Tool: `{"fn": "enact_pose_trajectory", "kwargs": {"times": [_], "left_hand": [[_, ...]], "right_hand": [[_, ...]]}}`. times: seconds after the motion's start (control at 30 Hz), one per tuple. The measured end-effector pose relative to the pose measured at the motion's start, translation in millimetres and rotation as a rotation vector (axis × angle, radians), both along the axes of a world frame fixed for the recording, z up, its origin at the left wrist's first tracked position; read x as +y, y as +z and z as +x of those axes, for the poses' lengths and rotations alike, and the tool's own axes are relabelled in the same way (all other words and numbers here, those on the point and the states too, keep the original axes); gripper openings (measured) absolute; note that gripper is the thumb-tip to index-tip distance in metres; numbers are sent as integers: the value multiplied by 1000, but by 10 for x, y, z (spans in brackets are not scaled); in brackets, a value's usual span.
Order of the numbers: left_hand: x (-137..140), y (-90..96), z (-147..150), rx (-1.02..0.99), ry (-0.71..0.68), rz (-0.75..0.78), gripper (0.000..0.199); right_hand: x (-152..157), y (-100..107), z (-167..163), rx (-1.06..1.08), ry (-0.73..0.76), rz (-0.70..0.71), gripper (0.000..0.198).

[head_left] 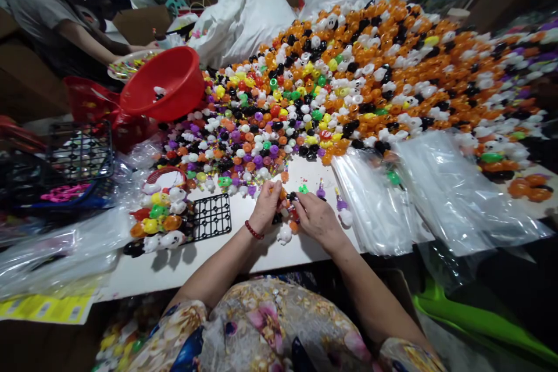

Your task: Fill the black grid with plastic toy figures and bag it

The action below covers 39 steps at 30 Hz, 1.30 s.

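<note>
The left hand (267, 209) and the right hand (321, 222) are close together over the white desk (196, 267), near the middle of its front edge. Their fingers pinch at small toys (286, 207) between them, orange and black ones, though the fingers hide part of this and it is hard to say which toy each hand has. A red bead bracelet (254, 229) is on the left wrist. A white toy (285, 234) lies just below the hands, and a purple toy (321, 192) lies just past the right fingers. Toward the desk's left edge is a black rack (213, 218), with a row of bright toys (159, 224) beside it. Clear bags (375, 209) lie along the front edge on the right. A big toy pile (392, 75) fills the back, up to the right edge. A red bowl (192, 78) sits near the back left corner, by another person (43, 29).
</note>
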State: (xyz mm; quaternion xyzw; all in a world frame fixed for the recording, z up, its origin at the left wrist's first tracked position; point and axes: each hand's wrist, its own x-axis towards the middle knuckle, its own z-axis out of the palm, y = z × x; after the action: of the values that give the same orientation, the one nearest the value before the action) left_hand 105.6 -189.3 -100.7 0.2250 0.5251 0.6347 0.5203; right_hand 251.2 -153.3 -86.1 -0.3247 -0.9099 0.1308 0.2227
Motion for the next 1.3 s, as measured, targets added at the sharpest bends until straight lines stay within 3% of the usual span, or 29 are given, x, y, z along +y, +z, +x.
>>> {"fn": "enact_pose_trajectory", "kwargs": {"times": [0.27, 0.77, 1.03, 1.17, 1.3], "left_hand": [[-51, -70, 30, 402, 149, -61, 51], [-49, -43, 9, 580, 75, -109, 38], [-102, 14, 136, 690, 49, -240, 31], [-117, -19, 79, 630, 46, -240, 36], [-57, 54, -74, 331, 24, -155, 45]], "right_hand": [[-90, -25, -43, -42, -114, -11, 23], [-70, 54, -20, 55, -34, -246, 22], [-165, -90, -115, 46, -45, -241, 22], [-115, -136, -158, 72, -2, -359, 25], [45, -119, -148, 302, 10, -561, 31]]}}
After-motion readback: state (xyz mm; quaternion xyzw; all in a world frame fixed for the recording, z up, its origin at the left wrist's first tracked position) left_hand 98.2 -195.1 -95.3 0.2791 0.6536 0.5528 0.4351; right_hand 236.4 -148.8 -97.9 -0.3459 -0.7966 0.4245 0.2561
